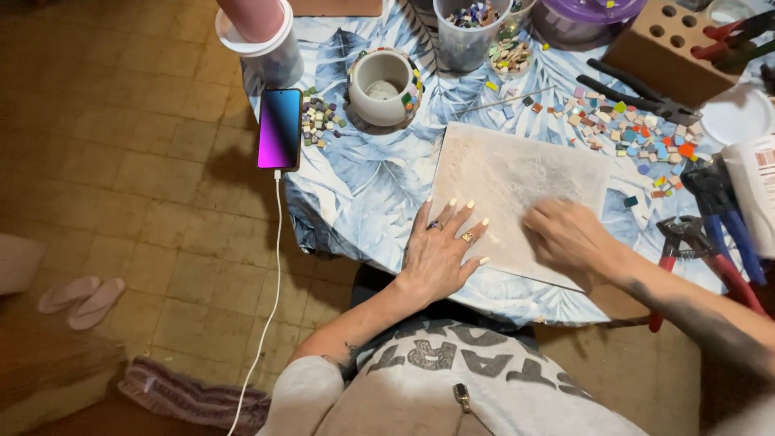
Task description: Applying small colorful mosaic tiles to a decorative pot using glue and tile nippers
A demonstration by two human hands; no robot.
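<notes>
The floor (pixel 145 186) is worn, yellow-brown tile, dim in the low light. At far left a pair of pale pink slippers (pixel 81 297) lies on it, and nearer the person a purple knitted cloth (pixel 194 396) sits bunched up. A white charging cable (pixel 270 307) runs up from the floor to a smartphone with a glowing purple-blue screen (pixel 280 127), which lies at the left edge of the table (pixel 363 178), covered in a blue-and-white leaf-print cloth.

Just right of the phone sits a small heap of mosaic tiles (pixel 320 119), then a white round ceramic pot partly clad in coloured tiles (pixel 385 85). Behind it stands a clear plastic tub of mixed pieces (pixel 471 28).

The left hand (pixel 442 250) lies flat, fingers spread, on the near left corner of a pale, whitish square board (pixel 517 182) in front of the person. The right hand (pixel 569 236) rests on the board's near right part, fingers curled down onto it; it looks blurred, and I cannot tell whether it pinches anything.

Further right, loose coloured mosaic tiles (pixel 626 133) scatter beside the board, with black pliers (pixel 638 95) beyond them, and red-handled nippers (pixel 698 258) and blue-handled pliers (pixel 726 218) at the table's right edge.
</notes>
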